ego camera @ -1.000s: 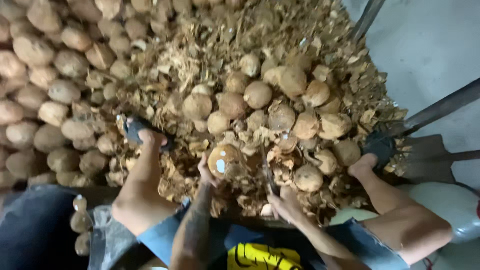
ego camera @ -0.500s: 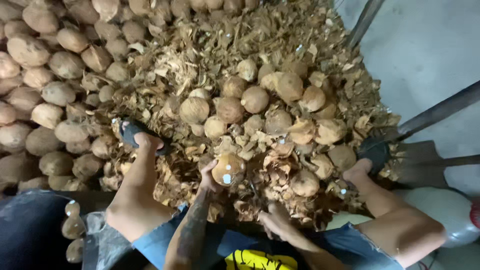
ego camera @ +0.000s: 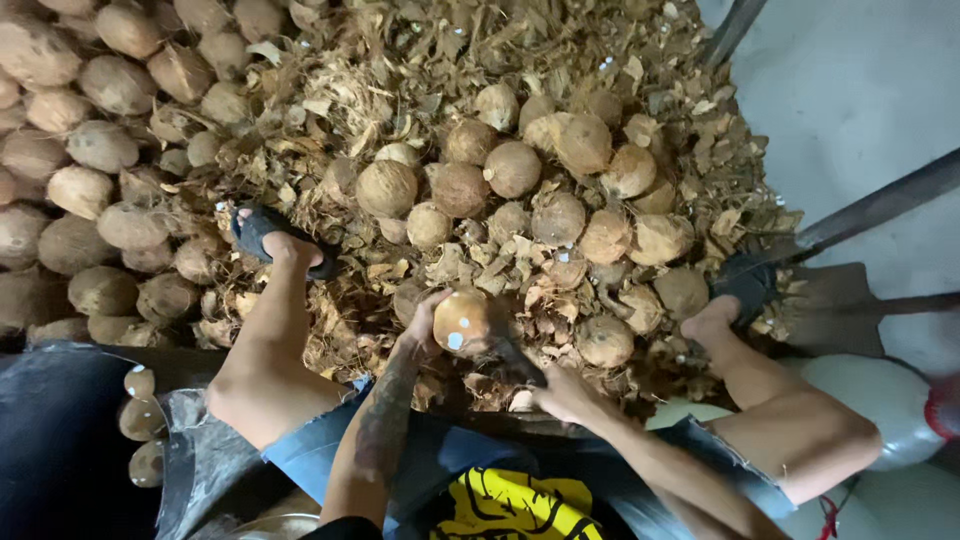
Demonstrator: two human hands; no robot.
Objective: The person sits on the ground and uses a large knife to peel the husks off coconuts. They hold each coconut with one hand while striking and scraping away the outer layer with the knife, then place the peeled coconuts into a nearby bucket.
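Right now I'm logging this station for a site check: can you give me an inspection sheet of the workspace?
Surface: floor buried under dry husk scraps; bare grey floor at right.
Job's things: one partly husked coconut in front of the seated person, with a dark blade against it.
Clutter: heap of brown coconuts at left, peeled ones in the middle.
Hands: left hand cups the coconut; right hand grips by the blade.
Cables: nothing seen.
Surroundings: dark sandals on both feet, shovel and metal bars at right, white sacks lower right.
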